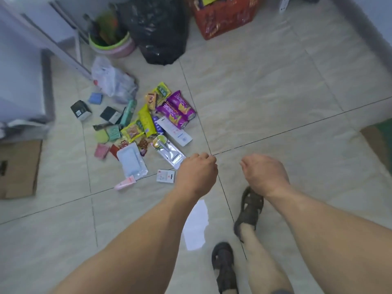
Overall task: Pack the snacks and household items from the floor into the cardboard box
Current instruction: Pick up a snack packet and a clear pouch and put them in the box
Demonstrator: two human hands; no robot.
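Both forearms are bare, with no sleeves, watch or rings visible on the left hand [196, 174] or the right hand [264, 174]. The legs are bare too. On the feet are dark grey-brown sandals [224, 266] with closed toes and cut-out openings.

Cardboard box [18, 168] cut off left

Pale tiled floor [275, 102], heap of snack packets [146, 124], black bag [157, 32], flat cardboard [19, 168], white paper [196, 225]
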